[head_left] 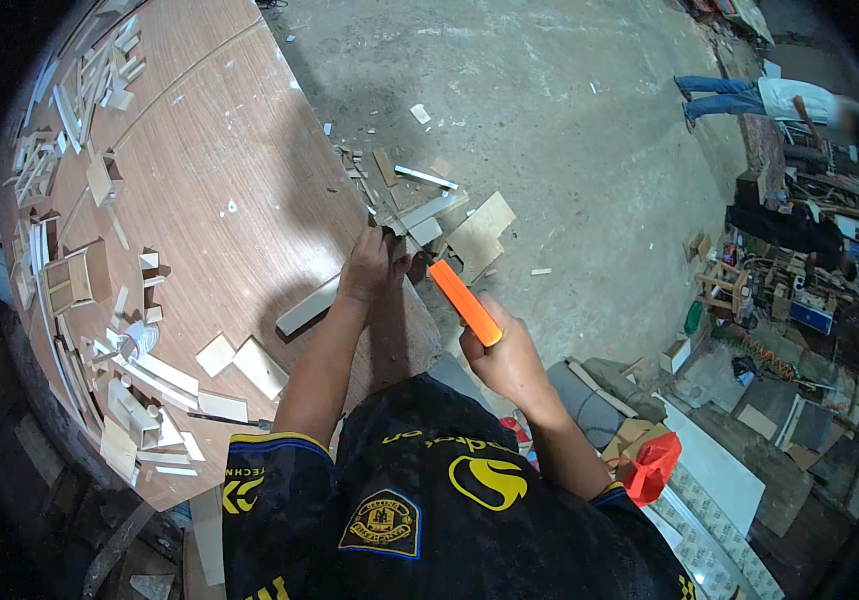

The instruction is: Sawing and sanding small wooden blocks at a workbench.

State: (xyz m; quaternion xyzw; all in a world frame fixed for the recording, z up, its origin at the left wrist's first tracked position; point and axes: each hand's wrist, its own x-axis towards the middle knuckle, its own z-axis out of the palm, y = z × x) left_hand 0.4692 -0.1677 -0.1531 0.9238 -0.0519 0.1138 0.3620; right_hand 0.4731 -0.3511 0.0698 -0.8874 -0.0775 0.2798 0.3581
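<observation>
- Both hands work close together at the near right edge of the surface [220, 150], a broad wood-grain top.
- Right hand [510, 360]: closed around the lower end of an orange bar-shaped tool [465, 304], which slants up and left toward the other hand, beyond the table edge.
- Left hand [366, 268]: fingers curled down at the edge, just beside the tool's upper end; whether they grip a piece cannot be told, as the knuckles hide it.
- Under the left forearm a pale wood strip [308, 306] lies on the surface, pointing toward the left hand.
- Farther left, two flat wood pieces lie close together, a squarish block [215, 354] and a longer panel [261, 367]; near them rests a thin dark rod [230, 420].
- Along the far left side, an open wooden box [78, 280], a smaller box [105, 178] and many loose strips crowd the surface.
- Beyond the hands, on the concrete floor [570, 140], lie an irregular pale board [483, 235], a narrow white strip [427, 178] and scattered offcuts.
- To the lower right sits a red bag [654, 468], near a large white sheet [720, 465].
- At the far right, well apart, is another person in blue jeans [725, 98], beside heaped clutter and a small wooden stool [723, 291].
</observation>
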